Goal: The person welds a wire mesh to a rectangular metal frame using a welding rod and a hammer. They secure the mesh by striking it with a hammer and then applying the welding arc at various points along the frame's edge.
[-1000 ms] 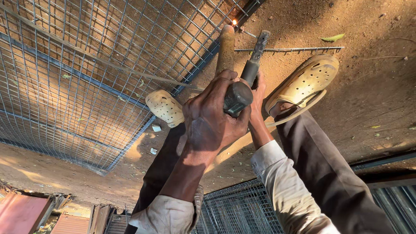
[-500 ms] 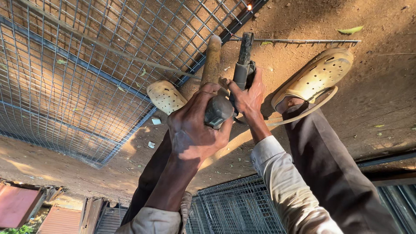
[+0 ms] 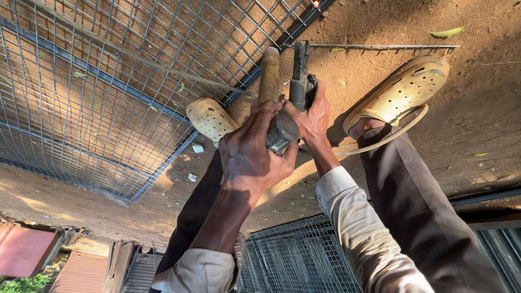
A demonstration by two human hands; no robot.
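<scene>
My left hand [image 3: 249, 157] is closed around the rear body of a dark grey power tool [image 3: 282, 133]. My right hand [image 3: 315, 116] grips the same tool further forward, by its neck [image 3: 299, 81]. A tan cylindrical handle [image 3: 269, 76] runs beside the tool. The tool points toward the dark metal frame bar [image 3: 293, 30] of a large wire mesh panel [image 3: 108, 81] lying on the dirt. An orange glowing spot [image 3: 315, 3] shows on that bar at the frame's top edge. The tool's tip is hidden.
My feet in tan perforated clogs [image 3: 210, 118] [image 3: 401, 92] stand on brown dirt either side of the tool. A thin cut strip of mesh [image 3: 380, 47] lies ahead. Another mesh panel [image 3: 293, 260] sits behind my legs, with a reddish corrugated sheet [image 3: 27, 249] at the lower left.
The view has shifted, so the glowing spot now sits at the top edge. My right hand has come out from behind the left and shows on the tool's neck. Both hands keep their grip.
</scene>
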